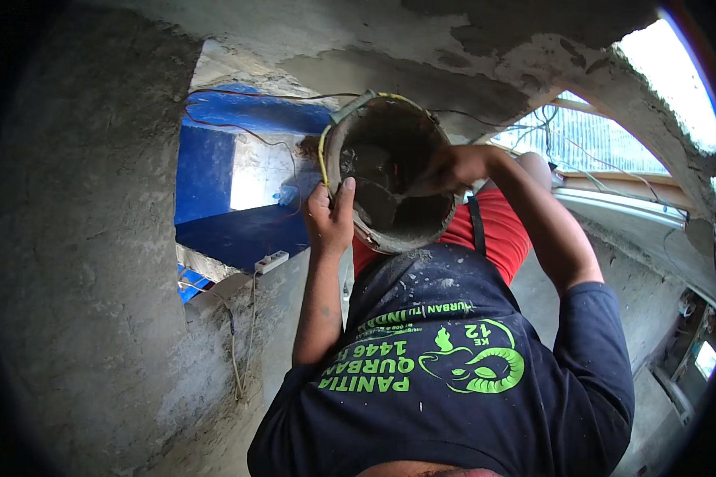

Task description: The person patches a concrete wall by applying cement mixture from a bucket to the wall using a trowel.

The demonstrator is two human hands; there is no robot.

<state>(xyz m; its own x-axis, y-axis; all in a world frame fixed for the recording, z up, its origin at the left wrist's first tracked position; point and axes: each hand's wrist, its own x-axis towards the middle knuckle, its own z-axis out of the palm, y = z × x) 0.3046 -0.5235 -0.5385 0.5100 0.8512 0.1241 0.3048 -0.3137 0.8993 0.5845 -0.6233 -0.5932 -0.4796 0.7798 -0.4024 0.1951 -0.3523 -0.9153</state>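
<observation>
A mortar-caked bucket (383, 241) is tipped in front of my body, its mouth facing me. Wet grey cement mortar (364, 161) lies inside. My left hand (331, 221) grips the bucket's left rim, thumb over the edge and fingers around the outside. Reaching over the right rim, my right hand (459, 168) is closed on a trowel, whose flat grey blade (376, 203) sits in the mortar. The fist and shadow hide the trowel's handle. A yellow cord-like bucket handle (322, 153) hangs along the left rim.
A rough plastered wall (95, 238) rises at the left. Beyond the bucket is a blue-painted recess (203, 175). A white power strip (271, 261) rests on a ledge, its cable hanging down. Wires (589, 151) cross near a corrugated translucent sheet (605, 139) at the right.
</observation>
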